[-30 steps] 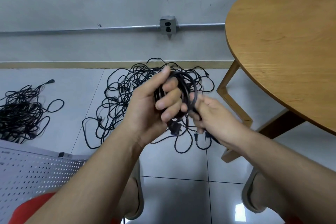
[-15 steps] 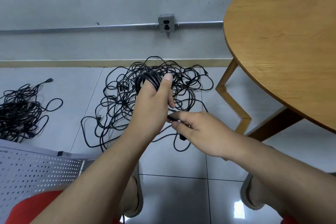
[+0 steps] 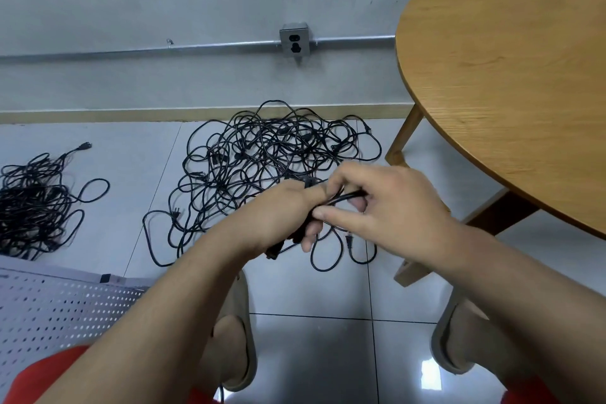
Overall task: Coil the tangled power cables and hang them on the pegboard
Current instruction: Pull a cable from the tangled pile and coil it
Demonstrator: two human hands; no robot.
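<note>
Cables (image 3: pixel 272 154) black; pegboard (image 3: pixel 49 311) white, hole-dotted; table (image 3: pixel 508 75) tan wood grain; cloth (image 3: pixel 36 380) on my lap red, possibly shorts.

Beyond your left hand (image 3: pixel 278 216) lies the tangled black cable pile (image 3: pixel 262 147); the white perforated pegboard (image 3: pixel 49 311) sits to its left, the round wooden table (image 3: pixel 508 59) to its right.

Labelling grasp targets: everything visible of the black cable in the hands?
The black cable is thin, round, rubbery-looking, gathered in a bundle mostly hidden by the hands. The left-hand grip curls round the bundle; the right-hand grip pinches one strand crossing between thumb and fingers. A dark end, perhaps a plug, pokes out below the left-hand grip. It is held above the tangled cable pile on the floor.
</note>
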